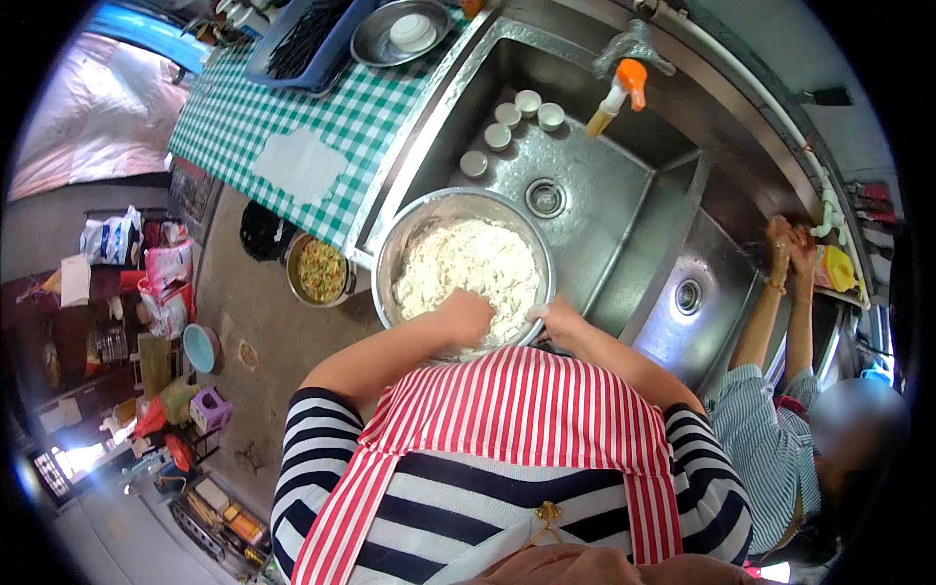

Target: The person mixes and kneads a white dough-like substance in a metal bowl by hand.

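A large metal bowl (382, 283) of shaggy, pale dough (468, 258) stands against my apron, at the near left edge of the sink. My left hand (466, 317) is inside the bowl, closed and pressed into the near part of the dough, which hides its fingertips. On the right, my right hand (560, 322) grips the bowl's rim, with the thumb up on the edge and whitish with dough or flour. The dough is loose and lumpy rather than one smooth ball.
Several small white cups (498, 136) stand in the steel sink (595, 185) beyond the bowl, below an orange-handled tap (631, 83). A co-worker's hands (792, 242) are at the second basin. Left are a checkered counter (224, 127) and a pot of chopped food (322, 271).
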### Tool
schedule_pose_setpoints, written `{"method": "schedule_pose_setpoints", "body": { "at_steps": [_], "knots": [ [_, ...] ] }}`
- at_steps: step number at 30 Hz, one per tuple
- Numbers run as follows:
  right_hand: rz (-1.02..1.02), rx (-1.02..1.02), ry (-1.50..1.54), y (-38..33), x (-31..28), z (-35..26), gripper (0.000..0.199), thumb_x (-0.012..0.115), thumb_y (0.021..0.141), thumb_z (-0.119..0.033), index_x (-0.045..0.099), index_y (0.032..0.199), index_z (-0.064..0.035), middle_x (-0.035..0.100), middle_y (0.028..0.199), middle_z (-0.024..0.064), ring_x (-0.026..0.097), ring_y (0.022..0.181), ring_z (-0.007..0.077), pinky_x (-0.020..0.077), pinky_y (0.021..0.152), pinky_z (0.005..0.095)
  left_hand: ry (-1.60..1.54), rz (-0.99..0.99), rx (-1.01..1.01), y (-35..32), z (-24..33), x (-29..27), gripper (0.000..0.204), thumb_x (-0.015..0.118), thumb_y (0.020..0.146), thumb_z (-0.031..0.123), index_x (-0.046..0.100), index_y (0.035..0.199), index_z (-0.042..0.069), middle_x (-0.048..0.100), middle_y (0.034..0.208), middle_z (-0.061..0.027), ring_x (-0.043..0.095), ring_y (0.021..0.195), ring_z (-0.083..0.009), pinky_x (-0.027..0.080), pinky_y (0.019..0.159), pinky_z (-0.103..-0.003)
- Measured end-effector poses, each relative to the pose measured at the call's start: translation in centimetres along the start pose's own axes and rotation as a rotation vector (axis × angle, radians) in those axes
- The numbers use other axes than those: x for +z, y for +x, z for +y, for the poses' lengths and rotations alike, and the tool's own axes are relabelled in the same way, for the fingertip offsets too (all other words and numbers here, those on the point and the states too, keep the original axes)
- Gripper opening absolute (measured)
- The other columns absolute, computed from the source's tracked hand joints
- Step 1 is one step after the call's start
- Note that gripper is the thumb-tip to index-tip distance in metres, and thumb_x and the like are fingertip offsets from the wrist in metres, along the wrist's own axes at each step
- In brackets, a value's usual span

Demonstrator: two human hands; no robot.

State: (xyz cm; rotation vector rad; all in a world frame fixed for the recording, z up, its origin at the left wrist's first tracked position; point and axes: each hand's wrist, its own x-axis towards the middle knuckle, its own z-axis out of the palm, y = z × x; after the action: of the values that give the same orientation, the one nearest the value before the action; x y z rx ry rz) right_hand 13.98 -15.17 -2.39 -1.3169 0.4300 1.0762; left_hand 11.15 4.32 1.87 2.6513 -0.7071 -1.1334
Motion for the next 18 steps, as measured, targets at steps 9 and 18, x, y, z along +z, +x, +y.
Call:
{"method": "schedule_pose_setpoints", "body": {
  "at_steps": [9,18],
  "knots": [
    [0.078,-0.117,-0.031,5.5,-7.9,-13.2,0.030,0.055,0.059,0.001,0.056,0.089,0.0041,0.056,0.061,0.0149,0.056,0.043,0.0255,0.0452,0.032,0.0360,0.044,0.373,-0.041,10.4,-2.7,-9.1,0.022,0.065,0.062,0.017,0.063,0.082,0.007,0.062,0.084,-0.0142,0.062,0.081,-0.0299,0.049,0.069,-0.041],
    [-0.009,-0.328,-0.084,12.0,-10.8,-25.3,0.041,0.056,0.063,-0.001,0.048,0.103,0.0036,0.056,0.066,0.0143,0.056,0.045,0.0232,0.0462,0.034,0.0338,0.118,0.561,-0.195,14.1,-7.9,-18.2,0.022,0.063,0.060,0.013,0.062,0.081,0.004,0.061,0.081,-0.0169,0.060,0.081,-0.0316,0.049,0.071,-0.041]
  ]
}}
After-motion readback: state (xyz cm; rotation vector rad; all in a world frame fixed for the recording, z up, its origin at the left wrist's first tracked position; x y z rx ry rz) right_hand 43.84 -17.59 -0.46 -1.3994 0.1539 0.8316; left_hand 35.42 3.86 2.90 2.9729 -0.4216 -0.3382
